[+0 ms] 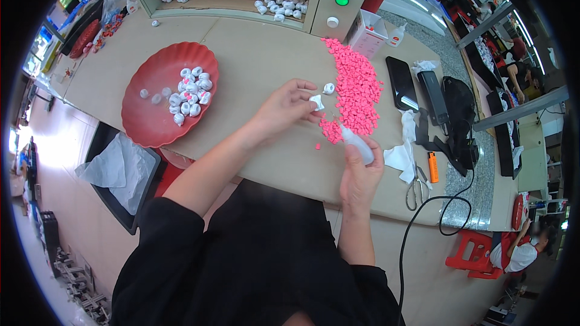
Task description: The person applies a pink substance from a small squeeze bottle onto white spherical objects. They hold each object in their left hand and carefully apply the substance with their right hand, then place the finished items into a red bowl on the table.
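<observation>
L hand [284, 108] pinches a small white plastic piece [317, 102] at its fingertips, held just above the tan tabletop [266, 54]. R hand [360, 175] is clenched round a small translucent squeeze bottle [356, 143], nozzle aimed up-left twd the white piece, tip just short of it. Btwn both hands: the near edge of a heap of small pink plastic bits [355, 87]; a second white piece [328, 89] lies just beside it. Further L, a red scalloped plastic dish [151, 121] holds more white pieces. R of bottle: crumpled white tissue [402, 157], steel scissors [415, 190], orange lighter [433, 167].
</observation>
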Demonstrator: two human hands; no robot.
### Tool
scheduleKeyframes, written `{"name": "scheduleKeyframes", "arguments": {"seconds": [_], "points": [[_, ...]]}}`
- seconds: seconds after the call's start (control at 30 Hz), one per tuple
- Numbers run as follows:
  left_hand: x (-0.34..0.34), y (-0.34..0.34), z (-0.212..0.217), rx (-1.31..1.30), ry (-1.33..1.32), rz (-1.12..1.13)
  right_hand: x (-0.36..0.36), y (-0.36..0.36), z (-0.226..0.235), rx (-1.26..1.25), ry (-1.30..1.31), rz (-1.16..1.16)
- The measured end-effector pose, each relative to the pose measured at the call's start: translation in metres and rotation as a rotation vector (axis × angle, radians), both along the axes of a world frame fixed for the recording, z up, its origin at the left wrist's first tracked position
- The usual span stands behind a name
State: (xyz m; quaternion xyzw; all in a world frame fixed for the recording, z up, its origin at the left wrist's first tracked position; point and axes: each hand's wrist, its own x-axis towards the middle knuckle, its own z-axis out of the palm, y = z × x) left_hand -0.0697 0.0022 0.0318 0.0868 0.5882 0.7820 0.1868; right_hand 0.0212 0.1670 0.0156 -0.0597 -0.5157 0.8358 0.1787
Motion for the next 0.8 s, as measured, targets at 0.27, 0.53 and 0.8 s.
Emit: {"name": "scheduleKeyframes", "arguments": {"seconds": [0.27, 0.53, 0.8], "points": [[0.058, -0.009, -0.032, 0.19, -0.062, -0.015, -0.013, 0.017, 0.014, -0.006, 0.178, 0.058], [0.06, -0.005, -0.039, 0.15, 0.001, 0.082, -0.011, -0.003, -0.008, 0.351, 0.316, -0.014], [0.063, 0.001, -0.045, 0.061, 0.08, 0.112, -0.009, -0.003, -0.018, 0.552, 0.414, -0.036]]}}
